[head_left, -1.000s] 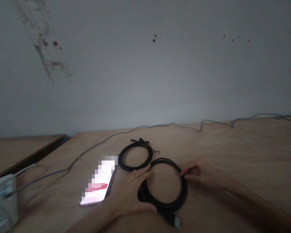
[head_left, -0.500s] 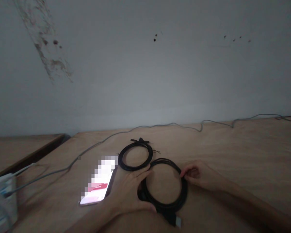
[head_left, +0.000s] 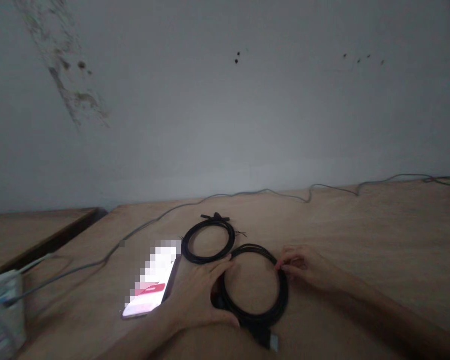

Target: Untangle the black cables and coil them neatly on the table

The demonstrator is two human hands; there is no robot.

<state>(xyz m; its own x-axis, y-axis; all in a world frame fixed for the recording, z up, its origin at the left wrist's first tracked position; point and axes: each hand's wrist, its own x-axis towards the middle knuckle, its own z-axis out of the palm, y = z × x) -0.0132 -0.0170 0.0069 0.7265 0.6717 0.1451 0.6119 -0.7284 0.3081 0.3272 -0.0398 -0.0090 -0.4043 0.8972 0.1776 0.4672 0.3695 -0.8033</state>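
Observation:
A black cable coiled into a ring [head_left: 283, 300] lies on the wooden table [head_left: 378, 240], with a plug end [head_left: 272, 341] at its near side. My left hand [head_left: 200, 295] rests on the ring's left edge, fingers curved over the cable. My right hand [head_left: 307, 270] pinches the ring's right edge with closed fingers. A second, smaller black coil [head_left: 209, 242], tied at its far side, lies just behind and to the left, touching the first.
A lit phone [head_left: 152, 287] lies face up left of my left hand. A thin grey wire [head_left: 270, 192] runs along the table's back edge by the wall. A white object [head_left: 2, 310] sits at the far left, beside a second table [head_left: 30, 230].
Almost nothing differs. Both hands stay on the larger coil; the view shifted very slightly.

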